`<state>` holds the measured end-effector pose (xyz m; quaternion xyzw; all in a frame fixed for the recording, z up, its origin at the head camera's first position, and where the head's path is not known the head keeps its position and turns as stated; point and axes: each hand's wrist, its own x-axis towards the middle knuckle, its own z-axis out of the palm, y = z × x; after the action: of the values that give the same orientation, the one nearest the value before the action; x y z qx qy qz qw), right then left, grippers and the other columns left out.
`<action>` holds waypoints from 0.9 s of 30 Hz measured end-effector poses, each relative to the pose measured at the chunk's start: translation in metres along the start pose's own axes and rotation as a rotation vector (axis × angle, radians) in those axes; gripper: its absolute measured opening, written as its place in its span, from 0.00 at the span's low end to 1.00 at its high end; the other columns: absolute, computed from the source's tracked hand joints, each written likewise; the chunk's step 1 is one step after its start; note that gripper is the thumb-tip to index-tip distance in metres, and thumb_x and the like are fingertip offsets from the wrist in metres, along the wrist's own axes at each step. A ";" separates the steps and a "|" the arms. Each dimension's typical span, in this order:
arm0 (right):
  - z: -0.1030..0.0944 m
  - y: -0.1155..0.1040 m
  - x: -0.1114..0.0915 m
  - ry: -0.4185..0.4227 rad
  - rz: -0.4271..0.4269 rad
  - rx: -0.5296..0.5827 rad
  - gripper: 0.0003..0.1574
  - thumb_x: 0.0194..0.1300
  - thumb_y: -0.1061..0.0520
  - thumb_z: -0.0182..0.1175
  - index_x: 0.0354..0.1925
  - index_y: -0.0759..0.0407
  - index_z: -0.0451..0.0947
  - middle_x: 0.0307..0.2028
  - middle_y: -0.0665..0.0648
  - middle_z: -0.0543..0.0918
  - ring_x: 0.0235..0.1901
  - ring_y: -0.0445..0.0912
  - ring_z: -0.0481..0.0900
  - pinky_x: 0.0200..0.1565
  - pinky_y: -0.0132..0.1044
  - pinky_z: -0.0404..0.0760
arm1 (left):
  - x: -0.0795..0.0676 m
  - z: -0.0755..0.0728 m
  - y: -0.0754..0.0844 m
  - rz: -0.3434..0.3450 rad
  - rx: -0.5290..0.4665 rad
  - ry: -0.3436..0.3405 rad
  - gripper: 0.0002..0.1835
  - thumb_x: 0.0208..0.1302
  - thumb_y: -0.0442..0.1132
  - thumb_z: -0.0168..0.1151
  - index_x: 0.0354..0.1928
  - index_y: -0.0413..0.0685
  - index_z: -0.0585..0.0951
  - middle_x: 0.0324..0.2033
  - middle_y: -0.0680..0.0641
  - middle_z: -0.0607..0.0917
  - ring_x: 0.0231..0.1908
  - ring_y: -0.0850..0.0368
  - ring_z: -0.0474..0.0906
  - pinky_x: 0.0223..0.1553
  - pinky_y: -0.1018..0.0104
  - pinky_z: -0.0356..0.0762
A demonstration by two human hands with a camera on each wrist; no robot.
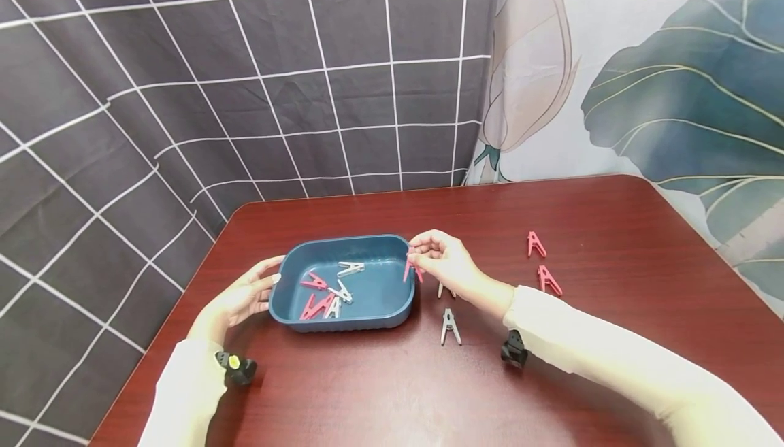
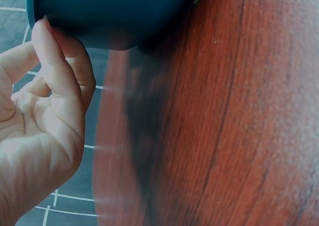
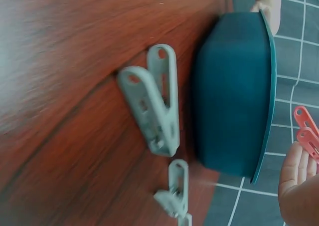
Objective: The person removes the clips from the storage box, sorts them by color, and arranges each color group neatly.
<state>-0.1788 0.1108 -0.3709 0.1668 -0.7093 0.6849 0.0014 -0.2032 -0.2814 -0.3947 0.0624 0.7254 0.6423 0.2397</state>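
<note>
A blue plastic basin (image 1: 343, 324) stands on the table with several red and white clothespins lying inside, among them a white clothespin (image 1: 351, 268) and a red clothespin (image 1: 315, 281). At its left end my left hand (image 1: 246, 295) holds the rim, thumb at the top and fingers outside; the left wrist view shows the fingers (image 2: 57, 66) against the basin wall. Above the right rim, my right hand (image 1: 450, 263) pinches another red clothespin (image 3: 308, 132), its legs pointing down. Beneath that hand lies a white clothespin (image 3: 179, 188), partly hidden in the head view.
Nearer me on the reddish-brown table (image 1: 367, 386) lies a grey-white clothespin (image 1: 450, 326), right of the basin. Farther right are two red clothespins (image 1: 535, 244). A dark gridded cloth (image 1: 355, 100) hangs behind the table.
</note>
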 end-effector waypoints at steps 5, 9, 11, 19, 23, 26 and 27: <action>-0.016 0.002 -0.011 -0.001 0.044 -0.014 0.17 0.58 0.71 0.60 0.45 0.80 0.71 0.32 0.61 0.83 0.27 0.37 0.81 0.32 0.29 0.80 | 0.000 0.000 -0.001 -0.002 -0.005 0.004 0.26 0.73 0.38 0.47 0.70 0.56 0.55 0.44 0.57 0.82 0.41 0.61 0.83 0.40 0.66 0.81; -0.029 0.002 -0.020 0.018 0.120 0.042 0.20 0.59 0.70 0.59 0.47 0.82 0.68 0.31 0.51 0.83 0.28 0.36 0.82 0.33 0.31 0.82 | 0.001 -0.002 -0.002 0.007 0.018 0.003 0.26 0.74 0.38 0.46 0.70 0.56 0.55 0.45 0.59 0.82 0.41 0.61 0.83 0.41 0.65 0.81; -0.035 0.002 -0.024 0.022 0.152 0.069 0.21 0.60 0.70 0.58 0.49 0.82 0.67 0.31 0.48 0.83 0.28 0.37 0.82 0.33 0.32 0.83 | 0.001 -0.002 -0.002 0.009 0.031 0.006 0.25 0.74 0.38 0.46 0.70 0.56 0.56 0.45 0.59 0.82 0.40 0.61 0.83 0.41 0.65 0.81; -0.055 -0.002 -0.038 0.024 0.208 0.104 0.21 0.62 0.68 0.57 0.50 0.81 0.65 0.30 0.46 0.83 0.28 0.38 0.81 0.34 0.33 0.83 | 0.001 -0.002 -0.003 0.009 0.031 0.005 0.24 0.74 0.39 0.46 0.69 0.57 0.57 0.46 0.60 0.81 0.43 0.62 0.82 0.42 0.64 0.81; -0.068 -0.003 -0.046 0.020 0.227 0.087 0.19 0.63 0.67 0.58 0.48 0.78 0.67 0.30 0.45 0.83 0.29 0.38 0.82 0.34 0.33 0.83 | 0.000 -0.002 -0.002 0.008 0.040 0.023 0.25 0.74 0.39 0.46 0.70 0.55 0.55 0.45 0.60 0.81 0.42 0.61 0.83 0.42 0.64 0.81; -0.078 -0.003 -0.051 0.020 0.246 0.086 0.14 0.63 0.66 0.58 0.46 0.72 0.70 0.30 0.45 0.84 0.30 0.37 0.82 0.35 0.33 0.83 | 0.001 -0.002 -0.002 0.006 0.049 0.033 0.26 0.74 0.39 0.47 0.70 0.55 0.55 0.45 0.60 0.81 0.42 0.61 0.83 0.42 0.63 0.81; -0.081 -0.004 -0.053 0.021 0.250 0.088 0.13 0.64 0.67 0.58 0.46 0.71 0.70 0.30 0.45 0.84 0.30 0.37 0.82 0.34 0.33 0.83 | 0.001 -0.002 -0.002 0.005 0.051 0.032 0.27 0.74 0.40 0.47 0.70 0.55 0.55 0.45 0.60 0.81 0.42 0.61 0.83 0.43 0.63 0.81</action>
<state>-0.1460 0.2019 -0.3747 0.0700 -0.6939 0.7118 -0.0838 -0.2041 -0.2830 -0.3967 0.0600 0.7449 0.6252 0.2249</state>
